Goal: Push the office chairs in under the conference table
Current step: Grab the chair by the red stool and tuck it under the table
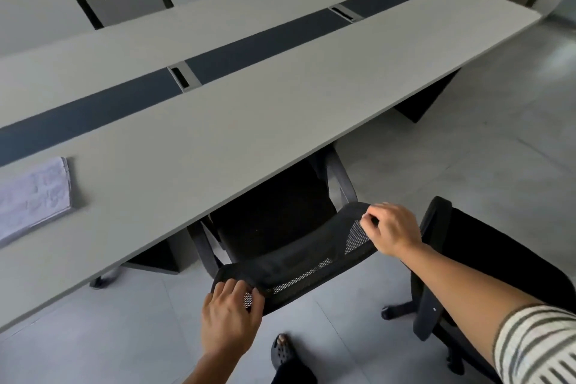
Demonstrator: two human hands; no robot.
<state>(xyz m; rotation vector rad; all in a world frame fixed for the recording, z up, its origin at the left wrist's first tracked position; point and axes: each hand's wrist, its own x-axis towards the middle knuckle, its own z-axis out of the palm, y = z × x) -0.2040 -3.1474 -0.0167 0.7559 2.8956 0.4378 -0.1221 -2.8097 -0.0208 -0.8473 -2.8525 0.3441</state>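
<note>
Left hand [229, 309] and right hand [392, 229]: each grasping a top corner of the mesh-backed office chair [280, 227], its seat partly beneath the conference table [249, 121]. Second chair [486, 265]: right of it, clear of the table. Far side: two chairs [123, 0] tucked in.

Striped sleeve [536, 349] (white w/ dark bands), black perforated clog [282, 351].

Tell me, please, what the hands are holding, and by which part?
Both hands, left hand and right hand, grip the office chair by the top edge of its mesh backrest.
</note>
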